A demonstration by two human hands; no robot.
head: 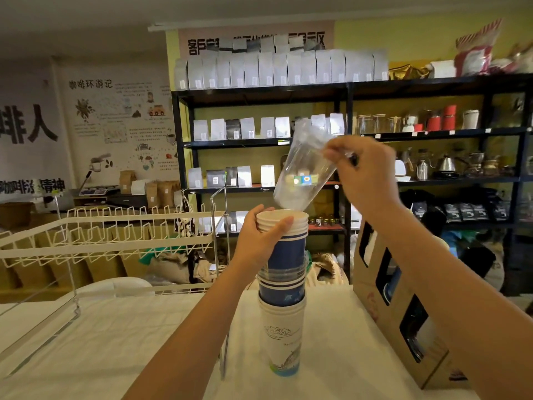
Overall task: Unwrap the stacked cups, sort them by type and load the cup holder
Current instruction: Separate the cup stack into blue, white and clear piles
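A tall mixed stack of cups (pixel 284 298) stands upright on the white table, with white printed paper cups at the bottom, blue paper cups and a clear plastic cup above, and white rims on top. My left hand (pixel 264 229) grips the top rims of the stack. My right hand (pixel 364 171) is raised above and to the right, pinching a clear plastic wrapper (pixel 305 166) that hangs tilted just over the stack's mouth. A brown cardboard cup holder (pixel 403 307) with dark oval openings stands to the right of the stack.
A white wire rack (pixel 115 235) stands on the table's left side, one of its metal posts close to the stack. Black shelves (pixel 346 90) with bags, kettles and jars fill the back wall. Brown sacks lie on the floor behind the table.
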